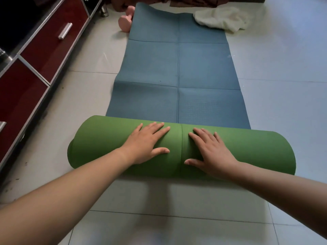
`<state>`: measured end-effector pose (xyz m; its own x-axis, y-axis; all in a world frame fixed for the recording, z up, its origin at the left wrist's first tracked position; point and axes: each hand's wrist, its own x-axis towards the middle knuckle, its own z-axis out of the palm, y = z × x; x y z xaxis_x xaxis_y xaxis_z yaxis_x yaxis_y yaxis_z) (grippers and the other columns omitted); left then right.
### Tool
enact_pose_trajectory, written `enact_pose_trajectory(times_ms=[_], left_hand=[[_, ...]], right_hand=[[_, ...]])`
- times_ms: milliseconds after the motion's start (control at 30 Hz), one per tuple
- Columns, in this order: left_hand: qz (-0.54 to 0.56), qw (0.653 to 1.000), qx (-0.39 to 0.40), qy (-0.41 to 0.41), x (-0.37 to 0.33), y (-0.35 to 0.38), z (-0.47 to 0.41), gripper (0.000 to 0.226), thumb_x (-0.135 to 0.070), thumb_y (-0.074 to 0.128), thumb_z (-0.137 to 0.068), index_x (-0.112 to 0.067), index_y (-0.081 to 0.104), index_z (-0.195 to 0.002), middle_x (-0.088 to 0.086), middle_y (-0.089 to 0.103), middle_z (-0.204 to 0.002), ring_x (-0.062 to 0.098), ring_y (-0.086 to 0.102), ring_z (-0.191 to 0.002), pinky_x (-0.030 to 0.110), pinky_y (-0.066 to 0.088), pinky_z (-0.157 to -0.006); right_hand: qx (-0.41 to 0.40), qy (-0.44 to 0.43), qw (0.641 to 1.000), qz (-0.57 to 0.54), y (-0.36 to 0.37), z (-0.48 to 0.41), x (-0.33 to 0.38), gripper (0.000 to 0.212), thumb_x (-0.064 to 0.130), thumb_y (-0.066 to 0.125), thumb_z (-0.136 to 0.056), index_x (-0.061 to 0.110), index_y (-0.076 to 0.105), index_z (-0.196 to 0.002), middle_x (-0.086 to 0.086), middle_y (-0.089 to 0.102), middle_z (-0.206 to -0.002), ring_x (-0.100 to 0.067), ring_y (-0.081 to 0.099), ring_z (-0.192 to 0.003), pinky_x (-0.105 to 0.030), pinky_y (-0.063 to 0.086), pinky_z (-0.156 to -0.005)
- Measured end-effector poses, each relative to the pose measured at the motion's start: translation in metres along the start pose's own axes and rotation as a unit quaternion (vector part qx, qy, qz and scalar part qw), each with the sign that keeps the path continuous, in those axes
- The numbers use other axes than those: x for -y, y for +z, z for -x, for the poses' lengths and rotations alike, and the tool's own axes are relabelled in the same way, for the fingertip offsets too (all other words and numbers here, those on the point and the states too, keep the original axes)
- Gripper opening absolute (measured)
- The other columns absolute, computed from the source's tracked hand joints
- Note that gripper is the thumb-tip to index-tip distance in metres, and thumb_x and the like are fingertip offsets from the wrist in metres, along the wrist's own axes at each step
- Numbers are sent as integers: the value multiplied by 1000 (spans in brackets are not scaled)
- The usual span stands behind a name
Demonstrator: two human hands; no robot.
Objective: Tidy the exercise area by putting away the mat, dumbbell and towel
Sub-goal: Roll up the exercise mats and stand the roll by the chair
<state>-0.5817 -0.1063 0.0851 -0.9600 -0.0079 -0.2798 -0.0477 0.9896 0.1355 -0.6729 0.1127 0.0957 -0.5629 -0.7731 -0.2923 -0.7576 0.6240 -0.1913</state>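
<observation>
The mat lies lengthwise on the tiled floor, blue on top and green underneath. Its near end is rolled into a thick green roll lying crosswise in front of me. My left hand presses flat on the roll just left of its centre crease. My right hand presses flat just right of that crease, fingers spread. A pink dumbbell lies on the floor against the mat's far left edge. A white towel is crumpled at the mat's far right corner, partly on it.
A low cabinet with dark red drawers and metal handles runs along the left side. Dark brown fabric lies beyond the mat's far end. Light floor tiles stretch to the right and in front of me.
</observation>
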Motion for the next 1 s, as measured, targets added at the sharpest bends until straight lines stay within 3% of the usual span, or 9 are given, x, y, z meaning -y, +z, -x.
enact_pose_trajectory(times_ms=[167,267,400,500,733,867,1000], left_hand=[[17,999,-33,-24,0,-3,-5,66,-58,34,-91,-32,14,-148,-5,13,-157,16,10,-145,45,12,-116],[0,999,-35,-26,6,-8,-2,71,-61,37,-89,-32,12,-148,-4,9,-158,17,8,-145,45,13,-117],[-32,999,-8,-36,5,-13,-2,84,-68,43,-81,-31,8,-149,-2,4,-158,19,5,-145,44,13,-117],[-50,997,33,-38,5,-24,-12,87,-69,46,-80,-33,7,-149,-2,5,-158,19,9,-145,41,19,-116],[-86,986,136,-31,7,-58,-42,82,-61,47,-86,-32,4,-149,-3,5,-158,19,14,-143,37,28,-112],[-80,992,97,-18,11,-53,-44,90,-66,48,-82,-30,1,-149,0,2,-159,20,10,-144,38,22,-116],[-102,991,68,58,9,-45,-66,97,-69,53,-76,-38,-5,-147,4,-5,-158,28,2,-145,46,14,-117]], right_hand=[[-22,-6,1000,-7,-11,-21,-12,87,66,48,-81,20,16,-148,0,14,-156,-19,10,-144,-42,7,-116],[-55,20,998,-36,-18,-37,-20,83,63,49,-81,18,23,-145,-3,21,-154,-20,16,-142,-45,13,-116],[-76,47,994,-61,-23,-47,-23,80,61,52,-82,17,27,-144,-5,24,-152,-22,19,-141,-47,16,-115],[-84,13,995,-48,-19,-42,-19,73,60,51,-83,18,32,-140,-5,26,-151,-23,20,-140,-46,14,-115],[-45,-39,998,-16,-7,-31,-29,97,67,52,-78,17,9,-149,-4,2,-158,-24,0,-145,-48,-2,-115],[-62,-23,997,-39,-15,-53,-38,97,66,58,-75,22,12,-149,1,7,-158,-19,3,-145,-44,0,-117],[-110,55,989,-79,-28,-76,-50,82,65,57,-76,20,34,-141,0,28,-152,-17,22,-140,-42,12,-116]])
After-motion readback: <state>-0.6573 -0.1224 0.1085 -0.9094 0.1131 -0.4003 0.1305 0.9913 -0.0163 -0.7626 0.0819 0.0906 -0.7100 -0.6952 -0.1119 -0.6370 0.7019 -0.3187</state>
